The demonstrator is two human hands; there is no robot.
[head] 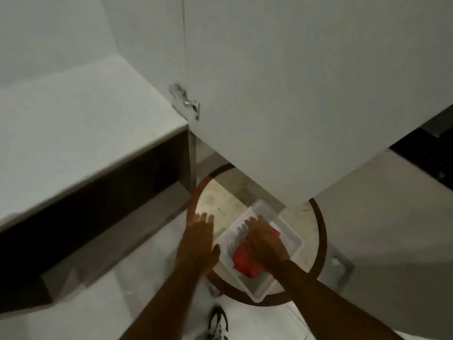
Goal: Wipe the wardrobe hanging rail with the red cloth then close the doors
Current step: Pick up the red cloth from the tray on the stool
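The red cloth lies crumpled in a clear plastic tray on a small round table. My right hand rests flat on top of the cloth, inside the tray; whether its fingers grip the cloth I cannot tell. My left hand hovers open, fingers spread, just left of the tray, over the table's edge. A white wardrobe door stands open above the table, its metal hinge showing. The hanging rail is out of view.
The wardrobe's white floor panel spreads to the left above a dark plinth. A shoe shows on the pale floor below. A dark area lies at the right behind the door.
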